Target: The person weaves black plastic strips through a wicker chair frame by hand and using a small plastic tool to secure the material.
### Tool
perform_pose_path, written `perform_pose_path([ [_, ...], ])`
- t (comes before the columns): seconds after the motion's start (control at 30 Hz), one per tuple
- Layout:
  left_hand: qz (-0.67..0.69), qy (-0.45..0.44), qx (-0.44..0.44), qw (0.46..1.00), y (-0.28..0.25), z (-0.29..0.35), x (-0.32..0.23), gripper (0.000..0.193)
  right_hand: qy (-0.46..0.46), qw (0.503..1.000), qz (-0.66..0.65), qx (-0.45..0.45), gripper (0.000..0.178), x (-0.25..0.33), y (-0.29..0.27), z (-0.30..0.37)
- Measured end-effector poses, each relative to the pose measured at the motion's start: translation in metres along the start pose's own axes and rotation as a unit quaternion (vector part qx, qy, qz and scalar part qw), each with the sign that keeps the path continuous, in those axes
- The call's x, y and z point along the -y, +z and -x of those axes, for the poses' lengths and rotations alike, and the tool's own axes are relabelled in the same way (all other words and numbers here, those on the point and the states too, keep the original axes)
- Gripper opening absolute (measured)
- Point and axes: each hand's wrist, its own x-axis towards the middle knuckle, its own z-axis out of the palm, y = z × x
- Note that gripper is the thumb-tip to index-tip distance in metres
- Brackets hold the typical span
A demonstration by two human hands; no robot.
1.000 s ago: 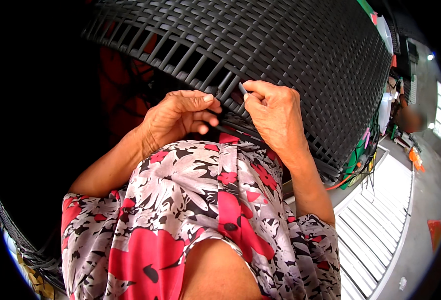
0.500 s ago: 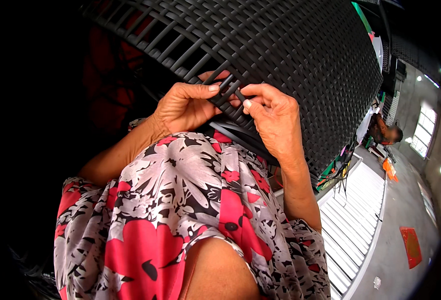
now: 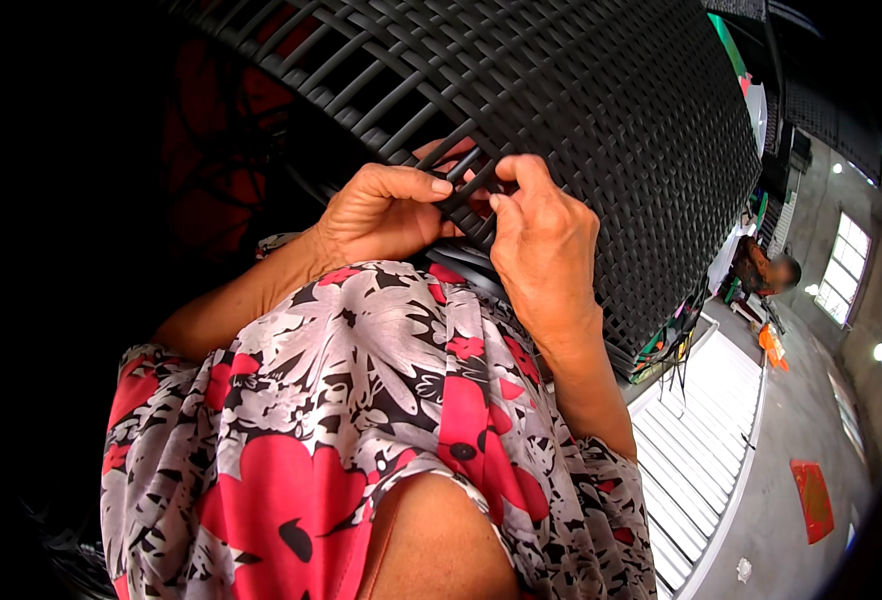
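Observation:
A large black woven wicker panel [image 3: 611, 150] slopes across the upper middle, its weave dense on the right and with open gaps along the left edge. My left hand [image 3: 386, 210] grips that edge, thumb on top and fingers behind, partly visible through the gaps. Beside it, my right hand [image 3: 551, 240] is closed, with thumb and bent forefinger pinched at a black wicker strand [image 3: 478, 182] in the weave. The strand's end is hidden by the fingers.
Dark loose strands hang at the left over something red. At right lie a white slatted surface [image 3: 701, 440], a red sheet [image 3: 813, 500] on the grey floor and an orange item [image 3: 772, 347]. Another person [image 3: 766, 270] is farther off, near a bright window [image 3: 843, 270].
My right hand has shifted slightly, its forefinger lifting and bending more over the weave. My left thumb has slid a little to the right along the panel's edge.

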Motion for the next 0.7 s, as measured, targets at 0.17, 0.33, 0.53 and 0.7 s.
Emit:
perform_pose_path([
  [0.17, 0.024, 0.026, -0.019, 0.999, 0.001, -0.001, -0.002, 0.047, -0.033, 0.997, -0.062, 0.022, 0.023, -0.001, -0.003, -0.009],
  [0.33, 0.019, 0.057, -0.052, 0.997, 0.0, 0.0, -0.002, 0.048, -0.062, 0.997, 0.011, 0.049, 0.014, -0.004, -0.004, -0.012],
  [0.53, -0.021, 0.052, -0.042, 0.998, 0.008, -0.001, -0.002, 0.055, -0.052, 0.994, 0.081, 0.058, 0.013, 0.008, -0.013, -0.021],
  [0.7, -0.056, 0.066, -0.061, 0.994, 0.008, 0.002, -0.001, 0.057, -0.048, 0.992, 0.058, 0.098, 0.011, 0.006, -0.011, -0.026],
])
